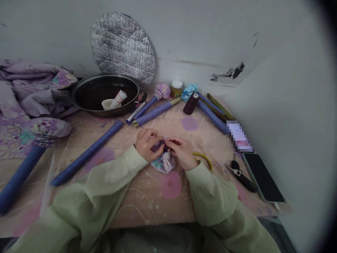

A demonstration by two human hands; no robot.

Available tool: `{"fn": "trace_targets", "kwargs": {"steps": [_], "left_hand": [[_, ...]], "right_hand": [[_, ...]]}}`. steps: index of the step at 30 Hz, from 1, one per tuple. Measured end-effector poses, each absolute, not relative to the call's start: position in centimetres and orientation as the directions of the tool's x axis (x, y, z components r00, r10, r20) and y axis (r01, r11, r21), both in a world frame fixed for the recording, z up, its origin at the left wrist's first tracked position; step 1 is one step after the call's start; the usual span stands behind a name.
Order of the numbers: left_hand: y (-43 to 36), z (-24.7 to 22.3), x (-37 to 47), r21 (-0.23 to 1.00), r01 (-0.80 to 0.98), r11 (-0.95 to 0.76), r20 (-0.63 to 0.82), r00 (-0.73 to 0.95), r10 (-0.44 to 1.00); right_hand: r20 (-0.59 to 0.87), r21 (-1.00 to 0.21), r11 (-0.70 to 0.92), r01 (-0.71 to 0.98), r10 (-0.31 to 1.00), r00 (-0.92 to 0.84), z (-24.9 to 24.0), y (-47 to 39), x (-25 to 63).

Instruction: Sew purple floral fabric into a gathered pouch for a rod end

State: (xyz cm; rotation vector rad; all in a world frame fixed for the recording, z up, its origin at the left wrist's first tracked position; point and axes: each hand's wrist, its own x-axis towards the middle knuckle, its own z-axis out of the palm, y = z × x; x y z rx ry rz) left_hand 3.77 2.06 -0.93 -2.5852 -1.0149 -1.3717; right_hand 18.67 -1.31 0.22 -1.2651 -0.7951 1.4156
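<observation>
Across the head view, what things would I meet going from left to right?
Crumpled lilac floral fabric, round dark metal pan, small lilac floral cloth, dark maroon thread cone, black-screened phone in pale case.

The head camera looks forward and down onto the nearby table [147, 207], its right edge perhaps vignetted.

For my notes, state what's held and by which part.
Left grip holds a flowered cloth by its bunched far end; whether right grip holds it too is unclear.

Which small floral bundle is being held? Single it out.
The front bundle, held by the left hand, with the right hand at it; the left bundle and the back bundle, beside the jar, sit on blue rods.
</observation>
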Motion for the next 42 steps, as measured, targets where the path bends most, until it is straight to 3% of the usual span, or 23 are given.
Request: {"fn": "trace_targets", "kwargs": {"steps": [11, 17, 23, 28, 33, 38, 42], "left_hand": [[2.2, -0.8, 3.7, 0.350, 0.477, -0.806, 0.761, 0.356, 0.542], [2.4, -1.0, 2.6, 0.282, 0.493, -0.823, 0.730, 0.446, 0.517], [2.5, -1.4, 2.2, 0.258, 0.498, -0.828, 0.678, 0.517, 0.523], [2.2, -0.8, 2.0, 0.247, 0.515, -0.821, 0.609, 0.576, 0.545], [2.1, -0.7, 2.0, 0.241, 0.513, -0.824, 0.596, 0.592, 0.543], [2.1, -0.9, 2.2, 0.311, 0.535, -0.786, 0.601, 0.529, 0.599], [2.5, -0.5, 2.3, 0.450, 0.511, -0.732, 0.617, 0.414, 0.669]], "right_hand": [[-0.222, -0.960, -0.189, -0.207, 0.963, 0.152, 0.1, -1.3, 18.8], [-0.204, -0.959, -0.143, -0.245, 0.948, 0.245, -0.3, -0.9, 19.4], [-0.258, -0.905, -0.141, -0.402, 0.933, 0.252, 0.0, -0.8, 20.3], [-0.397, -0.704, -0.166, -0.691, 0.898, 0.189, 0.4, -0.6, 20.9], [-0.431, -0.647, -0.187, -0.739, 0.890, 0.152, 0.1, -0.2, 21.2], [-0.391, -0.660, -0.173, -0.731, 0.910, 0.138, -0.1, -0.3, 21.1], [-0.318, -0.721, -0.113, -0.683, 0.931, 0.181, 0.2, -0.5, 20.7]]}}
